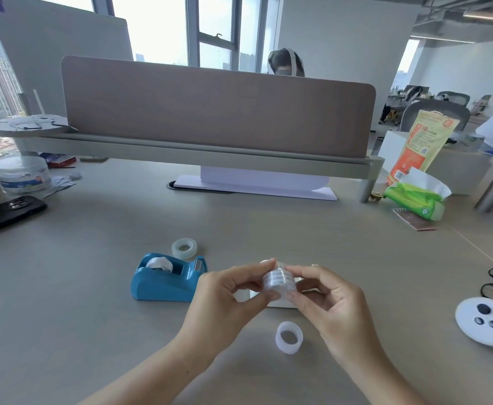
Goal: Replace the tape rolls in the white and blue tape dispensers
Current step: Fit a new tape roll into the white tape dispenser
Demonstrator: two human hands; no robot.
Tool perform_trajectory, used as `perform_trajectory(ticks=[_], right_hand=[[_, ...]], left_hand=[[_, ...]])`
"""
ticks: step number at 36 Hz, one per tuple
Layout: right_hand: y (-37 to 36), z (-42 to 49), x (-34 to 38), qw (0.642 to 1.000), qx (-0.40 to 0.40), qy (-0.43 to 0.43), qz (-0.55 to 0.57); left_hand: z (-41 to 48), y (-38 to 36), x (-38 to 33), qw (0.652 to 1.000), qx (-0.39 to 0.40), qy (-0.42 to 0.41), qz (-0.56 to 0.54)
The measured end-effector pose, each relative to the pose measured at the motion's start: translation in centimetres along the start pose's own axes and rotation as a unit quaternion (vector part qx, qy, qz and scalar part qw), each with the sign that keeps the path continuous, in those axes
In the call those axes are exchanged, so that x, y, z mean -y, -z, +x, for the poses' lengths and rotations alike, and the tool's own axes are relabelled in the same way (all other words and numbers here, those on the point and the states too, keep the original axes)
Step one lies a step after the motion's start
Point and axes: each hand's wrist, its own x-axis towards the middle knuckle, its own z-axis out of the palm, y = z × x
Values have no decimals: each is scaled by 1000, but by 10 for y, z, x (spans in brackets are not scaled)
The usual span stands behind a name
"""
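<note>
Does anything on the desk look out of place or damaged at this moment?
Nothing looks damaged or spilled. Two rings lie loose on the desk: a clear tape roll behind the blue dispenser, and a white ring near the hands. Both hands hold another clear roll.

The tape dispenser point(168, 277) stands on the desk point(93, 317), left of the two hands. A tape roll point(184, 248) lies just behind it. An empty core point(288, 337) lies nearer, between the wrists.
</note>
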Motion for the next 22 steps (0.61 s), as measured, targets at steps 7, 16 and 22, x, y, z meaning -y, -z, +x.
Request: perform_trajectory(ticks=[7, 16, 22], right_hand=[[-2, -1, -2, 995, -27, 49, -87], [0, -1, -5, 983, -51, 92, -149], [-1, -2, -5, 977, -58, 124, -163]], left_hand=[[-1, -1, 0, 1000, 2, 3, 18], [0, -1, -3, 1000, 10, 11, 7], [-2, -2, -4, 999, 31, 13, 32]])
